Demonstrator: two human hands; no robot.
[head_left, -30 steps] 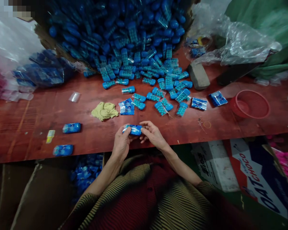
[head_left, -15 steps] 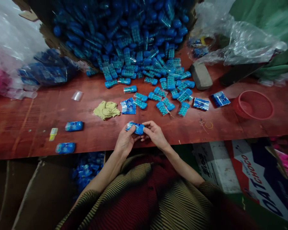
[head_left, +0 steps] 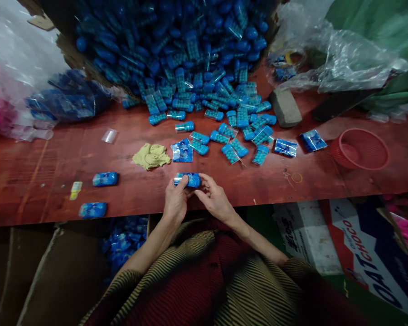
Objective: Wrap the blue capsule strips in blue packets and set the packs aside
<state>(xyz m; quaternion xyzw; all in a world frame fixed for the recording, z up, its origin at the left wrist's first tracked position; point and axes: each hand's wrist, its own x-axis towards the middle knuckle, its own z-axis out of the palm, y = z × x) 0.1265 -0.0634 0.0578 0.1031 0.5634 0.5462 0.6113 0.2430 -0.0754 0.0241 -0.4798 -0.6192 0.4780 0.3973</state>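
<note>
My left hand (head_left: 176, 199) grips a small candy bottle (head_left: 192, 180) in a printed blue sleeve, its thumb pressed on the top face. Around the bottle's right end curl the fingers of my right hand (head_left: 215, 198), with the thumb lower and off the top face. The bottle is held level just above the red table's front part. Behind it lie a flat blue printed sleeve (head_left: 182, 150) and a crumpled yellow cloth (head_left: 151, 156). Two sleeved bottles, one (head_left: 105, 179) behind the other (head_left: 93, 210), rest to the left.
A large heap of unsleeved bottles (head_left: 190, 59) with turquoise balls spills from a torn carton at the back. To the right are a grey block (head_left: 285, 108), blue sleeve packs (head_left: 285, 147) and a red basket (head_left: 359, 149). Bagged blue packs (head_left: 64, 99) lie back left.
Both hands have shifted slightly left with the bottle. The right thumb has come off the bottle's face, and more of the printed sleeve shows.
</note>
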